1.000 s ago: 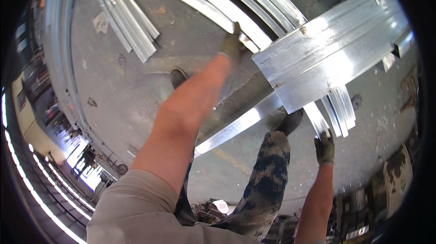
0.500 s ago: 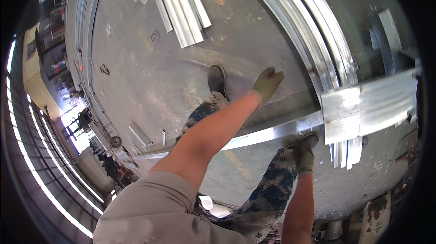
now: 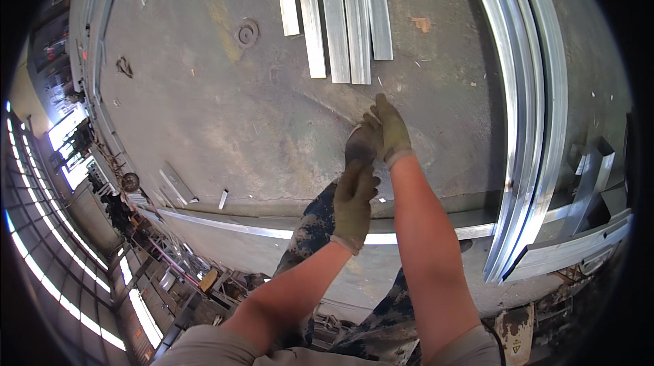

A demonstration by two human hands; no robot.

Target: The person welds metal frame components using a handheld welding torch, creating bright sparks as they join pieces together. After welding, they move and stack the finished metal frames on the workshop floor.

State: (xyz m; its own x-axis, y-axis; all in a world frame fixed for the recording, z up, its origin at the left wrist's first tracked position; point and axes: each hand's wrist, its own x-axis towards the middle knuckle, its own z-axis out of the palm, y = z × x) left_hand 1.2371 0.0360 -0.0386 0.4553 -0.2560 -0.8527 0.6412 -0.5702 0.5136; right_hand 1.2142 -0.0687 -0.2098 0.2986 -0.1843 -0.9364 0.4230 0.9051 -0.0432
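Note:
My left hand [image 3: 354, 206], in an olive-green glove, hovers over my camouflage trouser leg [image 3: 317, 216], its fingers loosely bent and holding nothing that I can see. Farther forward, my right hand [image 3: 390, 131] wears a matching glove, fingers stretched toward the far side and thumb apart. It is beside my dark boot [image 3: 360, 147], which it partly overlaps in view. Ahead of the right hand several metal strips [image 3: 334, 25] lie side by side on the concrete floor [image 3: 204, 121]. Below both hands a long metal bar [image 3: 381, 238] runs across the floor, partly hidden by my arms.
Long shiny metal profiles [image 3: 535, 107] lie at the right, crossing the bar's end. Beyond them are a wide metal piece [image 3: 572, 250] and short offcuts [image 3: 589, 182]. A round floor fitting [image 3: 246, 34] and small scraps [image 3: 178, 185] lie left. Clutter lines the left wall.
The view has turned and shifted. My right hand has come from the bar at the right to a place beside my left hand, and the left has drawn back nearer to me.

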